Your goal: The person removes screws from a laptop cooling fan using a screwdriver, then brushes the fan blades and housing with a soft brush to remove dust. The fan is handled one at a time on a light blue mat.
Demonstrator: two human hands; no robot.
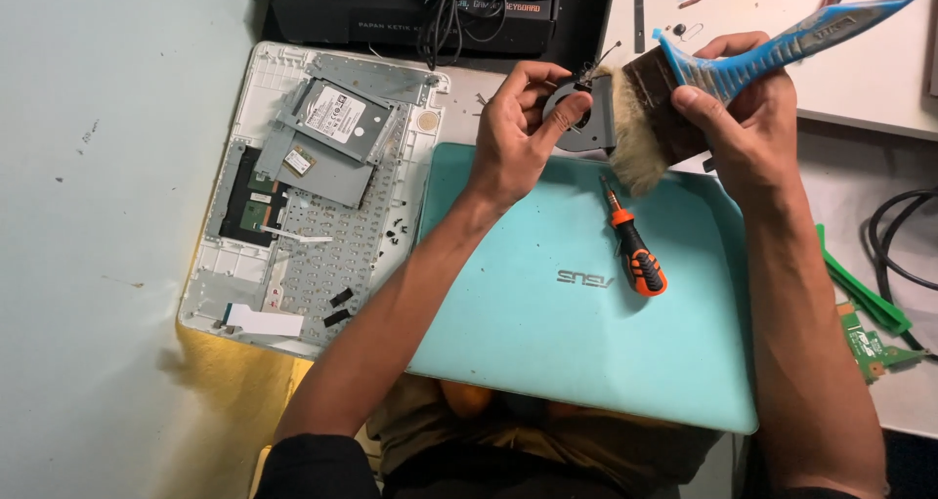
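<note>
The person's left hand (513,128) is pinching a small round grey metal fan (576,118), its grip closed on the rim, above the far edge of a smooth turquoise laptop lid (567,333). The right hand (743,128) is wrapping tight around a wide paintbrush (684,98) with a blue-and-white plastic handle, its soft pale bristles pressing against the fan. An orange-and-black screwdriver (633,247) is lying on the lid. Beside it, a white laptop chassis (322,196) is lying open on the pale, scuffed table (88,264), showing a silvery drive.
</note>
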